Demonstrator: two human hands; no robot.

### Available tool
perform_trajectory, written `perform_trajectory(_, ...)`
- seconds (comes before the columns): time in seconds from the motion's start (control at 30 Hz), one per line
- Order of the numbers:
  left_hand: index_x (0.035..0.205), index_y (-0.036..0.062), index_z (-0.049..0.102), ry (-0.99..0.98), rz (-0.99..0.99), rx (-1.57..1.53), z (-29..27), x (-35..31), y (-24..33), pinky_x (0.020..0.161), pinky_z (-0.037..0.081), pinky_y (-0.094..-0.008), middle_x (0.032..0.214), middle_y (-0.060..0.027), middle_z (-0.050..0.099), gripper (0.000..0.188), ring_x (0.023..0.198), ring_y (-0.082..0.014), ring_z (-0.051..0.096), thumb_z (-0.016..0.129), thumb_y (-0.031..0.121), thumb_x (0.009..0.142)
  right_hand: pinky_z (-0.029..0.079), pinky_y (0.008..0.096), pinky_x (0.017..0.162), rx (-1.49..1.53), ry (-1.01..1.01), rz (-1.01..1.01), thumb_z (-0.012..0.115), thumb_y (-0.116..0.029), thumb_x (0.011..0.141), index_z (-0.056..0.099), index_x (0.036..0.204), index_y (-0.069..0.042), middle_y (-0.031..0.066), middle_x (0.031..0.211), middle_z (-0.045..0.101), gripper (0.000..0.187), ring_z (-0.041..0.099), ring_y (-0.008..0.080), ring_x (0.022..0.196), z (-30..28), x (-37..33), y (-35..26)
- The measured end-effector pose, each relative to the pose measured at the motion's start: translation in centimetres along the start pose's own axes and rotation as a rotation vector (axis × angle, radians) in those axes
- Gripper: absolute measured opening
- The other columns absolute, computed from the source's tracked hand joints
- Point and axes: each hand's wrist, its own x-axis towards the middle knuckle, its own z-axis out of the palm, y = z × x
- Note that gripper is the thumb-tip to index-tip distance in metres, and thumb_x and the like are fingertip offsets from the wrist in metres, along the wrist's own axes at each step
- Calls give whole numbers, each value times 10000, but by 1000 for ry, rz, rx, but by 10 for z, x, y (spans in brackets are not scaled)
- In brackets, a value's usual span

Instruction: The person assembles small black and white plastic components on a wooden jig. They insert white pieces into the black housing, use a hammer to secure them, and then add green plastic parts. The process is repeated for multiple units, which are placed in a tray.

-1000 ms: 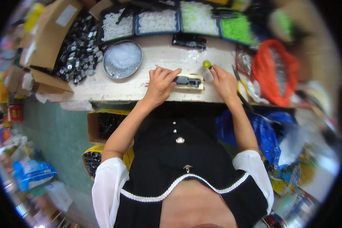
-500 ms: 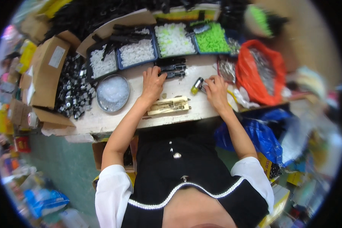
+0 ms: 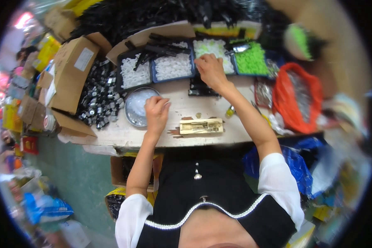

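Observation:
My left hand [image 3: 156,112] is over the right rim of a round metal dish [image 3: 130,116] holding a pale, translucent mass. Its thumb and fingertips are pinched together; whatever they hold is too small to tell. Stretched forward, my right hand [image 3: 211,71] reaches the front left of a tray of small white and yellowish pieces [image 3: 205,45]. Its fingers are bent and drawn together, with any content hidden. Below that wrist lie several black parts [image 3: 201,89]. A cream-coloured block fixture [image 3: 201,126] with slots rests near the table's front edge.
Other trays hold white pieces [image 3: 173,66] and bright green pieces [image 3: 252,60], with a metal scoop [image 3: 239,48] on top. Left stand a cardboard box [image 3: 76,70] and heaped metal-and-black parts [image 3: 101,97]. A red bag [image 3: 283,101] and a small yellow-ended cylinder [image 3: 230,111] are right.
My left hand has gone from the black parts to the metal dish. My right hand has left the small cylinder and reached up-left to the white-and-yellowish tray. The whole view has shifted.

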Motion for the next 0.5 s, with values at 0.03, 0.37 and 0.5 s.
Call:
perform_trajectory(0.03,825,46,659,35,-54,19,-14,-6,-13,747,400,-356,855,-97,570,114,830,-266,519,676,72,716,327,427,737,-4,-9,-13,609,-77,764,629,933,-102,45,949,567,172,496,246,935,10,13,-4)
perform_trajectory(0.37,949,14,647,196,-381,176,-106,-64,-110,715,427,-317,860,-109,556,210,786,-228,530,644,17,740,318,498,831,-286,-25,24,521,-62,746,621,916,-108,101,934,521,203,454,286,984,61,81,-13)
perform_trajectory(0.5,1078,22,601,195,-454,175,-92,-52,-104,739,437,-336,966,-121,538,341,811,-247,541,637,24,739,313,504,824,-258,-39,-29,560,-78,721,641,893,-98,119,946,516,191,450,295,976,54,77,-9)
